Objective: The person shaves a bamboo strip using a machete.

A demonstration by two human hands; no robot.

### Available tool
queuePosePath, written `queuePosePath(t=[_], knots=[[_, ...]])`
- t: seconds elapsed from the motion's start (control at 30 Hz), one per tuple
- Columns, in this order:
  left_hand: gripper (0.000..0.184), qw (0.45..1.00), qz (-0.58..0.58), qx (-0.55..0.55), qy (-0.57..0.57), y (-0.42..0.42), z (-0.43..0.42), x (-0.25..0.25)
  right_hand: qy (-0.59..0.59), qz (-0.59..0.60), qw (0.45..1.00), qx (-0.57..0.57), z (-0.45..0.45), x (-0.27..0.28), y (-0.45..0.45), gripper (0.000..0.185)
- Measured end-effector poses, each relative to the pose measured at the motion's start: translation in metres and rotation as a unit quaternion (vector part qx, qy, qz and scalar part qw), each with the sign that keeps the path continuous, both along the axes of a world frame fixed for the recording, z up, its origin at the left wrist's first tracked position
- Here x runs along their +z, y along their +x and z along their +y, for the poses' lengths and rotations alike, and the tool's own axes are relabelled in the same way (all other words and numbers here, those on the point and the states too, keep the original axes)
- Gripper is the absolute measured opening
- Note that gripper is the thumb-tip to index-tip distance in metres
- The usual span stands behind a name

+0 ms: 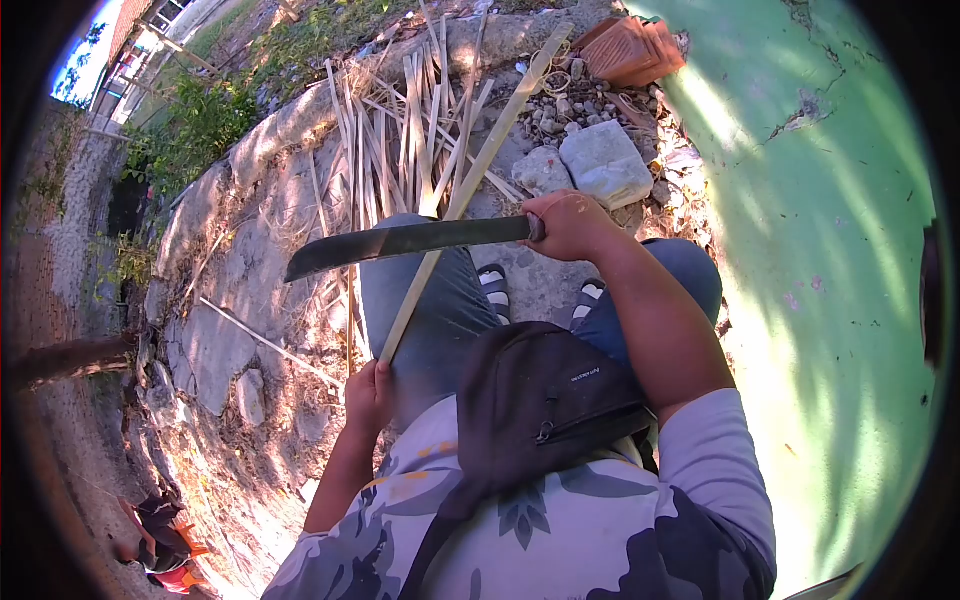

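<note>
My right hand [570, 225] is closed round the handle of a machete [400, 241], whose broad dark blade points left across my thigh. Under the blade runs a long pale bamboo strip [485, 165], slanting from my lap up to the far right. My left hand [369, 395] grips the near end of this strip beside my leg. The blade crosses over the strip; whether they touch I cannot tell. Beyond my knees lies a loose pile of split bamboo strips [415, 140].
Two pale stone blocks [607, 163] and stacked clay roof tiles [632, 50] lie ahead on the right. A green wall [820, 300] stands close on my right. A thin stick [270, 340] lies on the ground at left. Another person [160, 535] is at the lower left.
</note>
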State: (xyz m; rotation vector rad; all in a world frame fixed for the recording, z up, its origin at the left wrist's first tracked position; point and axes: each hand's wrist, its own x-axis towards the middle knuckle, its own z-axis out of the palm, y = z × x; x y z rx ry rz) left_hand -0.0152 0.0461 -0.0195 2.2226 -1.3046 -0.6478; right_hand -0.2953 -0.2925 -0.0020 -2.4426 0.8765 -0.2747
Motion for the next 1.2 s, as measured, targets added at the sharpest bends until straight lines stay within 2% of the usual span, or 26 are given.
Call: queuePosePath(t=[0.47, 0.67, 0.77, 0.87, 0.97, 1.2], knots=[[0.053, 1.0, 0.012, 0.002, -0.011, -0.004, -0.001, 0.004, 0.014, 0.02, 1.0, 0.006, 0.001, 0.004, 0.0, 0.034], [0.053, 1.0, 0.007, -0.002, -0.01, 0.005, 0.005, -0.011, 0.013, 0.003, 1.0, 0.009, 0.0, 0.002, 0.001, 0.035], [0.053, 1.0, 0.016, 0.002, -0.014, 0.0, 0.002, -0.005, 0.006, 0.044, 0.999, -0.003, 0.001, 0.012, 0.002, 0.03], [0.053, 1.0, 0.018, 0.003, -0.015, 0.0, 0.002, -0.004, -0.063, 0.028, 0.997, 0.017, 0.002, 0.005, 0.002, 0.026], [0.053, 1.0, 0.016, 0.001, -0.012, 0.0, 0.002, -0.004, -0.064, 0.0, 0.997, 0.034, 0.003, 0.001, 0.003, 0.026], [0.052, 1.0, 0.018, -0.002, -0.011, 0.001, 0.002, -0.004, -0.043, 0.026, 0.998, 0.026, 0.003, 0.01, 0.003, 0.026]])
